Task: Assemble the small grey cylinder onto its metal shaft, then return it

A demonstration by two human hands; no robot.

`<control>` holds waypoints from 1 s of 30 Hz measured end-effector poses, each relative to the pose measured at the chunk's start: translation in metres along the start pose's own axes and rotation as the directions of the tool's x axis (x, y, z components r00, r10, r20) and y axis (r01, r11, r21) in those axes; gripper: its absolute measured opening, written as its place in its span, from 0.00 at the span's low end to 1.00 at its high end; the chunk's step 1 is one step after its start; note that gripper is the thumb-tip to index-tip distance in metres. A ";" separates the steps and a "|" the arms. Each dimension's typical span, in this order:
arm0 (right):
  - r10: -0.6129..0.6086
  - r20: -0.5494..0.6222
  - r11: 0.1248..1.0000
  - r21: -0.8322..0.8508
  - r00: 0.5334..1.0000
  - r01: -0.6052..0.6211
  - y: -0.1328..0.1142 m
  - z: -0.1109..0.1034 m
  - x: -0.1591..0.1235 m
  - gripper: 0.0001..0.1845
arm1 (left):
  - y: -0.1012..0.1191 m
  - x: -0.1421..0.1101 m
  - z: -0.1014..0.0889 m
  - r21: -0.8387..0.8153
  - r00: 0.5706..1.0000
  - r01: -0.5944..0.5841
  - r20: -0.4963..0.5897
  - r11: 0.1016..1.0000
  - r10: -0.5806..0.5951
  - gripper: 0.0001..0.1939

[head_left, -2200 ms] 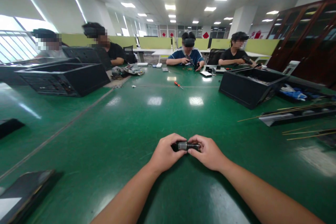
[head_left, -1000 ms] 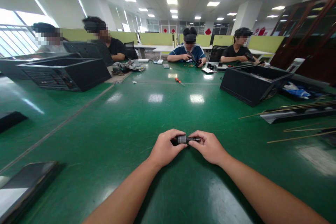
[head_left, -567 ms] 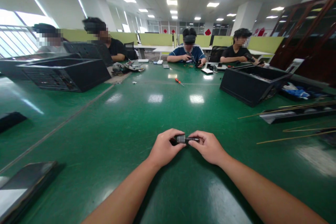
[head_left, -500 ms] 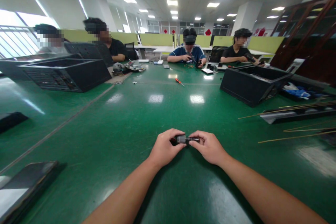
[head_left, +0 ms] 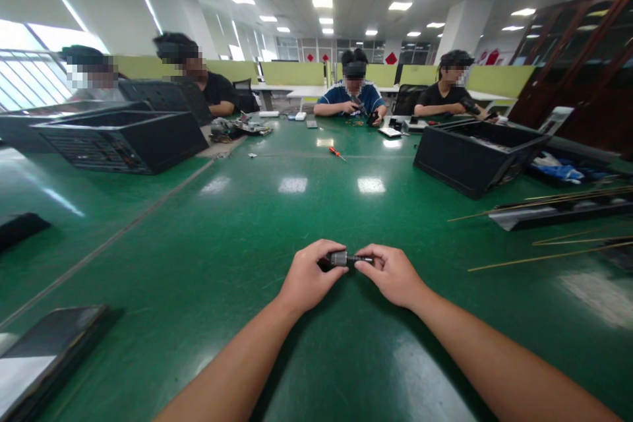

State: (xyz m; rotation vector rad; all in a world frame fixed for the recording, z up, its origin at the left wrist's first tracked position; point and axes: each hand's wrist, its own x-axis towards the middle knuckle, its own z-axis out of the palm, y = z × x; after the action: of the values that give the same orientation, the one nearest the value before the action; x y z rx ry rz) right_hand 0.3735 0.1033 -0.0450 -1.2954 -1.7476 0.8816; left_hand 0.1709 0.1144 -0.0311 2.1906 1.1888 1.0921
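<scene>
My left hand (head_left: 307, 277), thumb and fingers closed, grips a short grey cylinder (head_left: 339, 258) just above the green table (head_left: 277, 224). From its right end a thin dark ribbed shaft (head_left: 364, 259) runs into my right hand (head_left: 395, 275), which pinches it between thumb and fingertips. The two pieces lie in line and level; I cannot tell whether they are joined. My fingers hide the left end of the cylinder and part of the shaft.
An orange screwdriver (head_left: 336, 153) lies farther up the table. Black computer cases stand at left (head_left: 123, 142) and right (head_left: 475, 158). Thin brass-coloured rods (head_left: 524, 264) jut in from the right. A dark flat panel (head_left: 54, 349) lies at near left. Several people sit around the far side.
Both hands keep their hold in nearly the same place. The whole view has shifted very slightly, and the grey cylinder sits a touch farther left and higher.
</scene>
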 end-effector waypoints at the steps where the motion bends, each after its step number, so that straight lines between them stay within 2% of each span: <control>1: 0.001 -0.001 1.000 -0.005 1.000 -0.001 0.001 0.000 0.000 0.12 | -0.001 0.000 0.000 -0.001 1.000 -0.004 -0.003 1.000 0.004 0.13; 16: -0.004 0.022 0.997 0.079 1.000 0.003 0.005 0.002 0.002 0.13 | 0.001 0.000 -0.001 -0.003 0.999 0.019 -0.036 1.000 -0.019 0.15; 24: 0.013 0.026 0.985 0.171 1.000 -0.018 0.003 0.002 0.001 0.10 | -0.002 0.000 -0.001 0.000 0.997 0.059 -0.056 0.998 -0.059 0.15; 30: 0.022 0.027 0.948 0.318 0.999 -0.029 0.006 0.003 0.002 0.08 | -0.003 0.001 -0.001 -0.006 0.993 0.097 -0.067 0.995 -0.097 0.15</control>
State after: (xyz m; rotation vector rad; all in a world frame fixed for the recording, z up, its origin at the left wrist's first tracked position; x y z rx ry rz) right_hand 0.3733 0.1068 -0.0514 -1.0987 -1.5312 1.1447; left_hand 0.1690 0.1171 -0.0323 2.0852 1.3077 1.1344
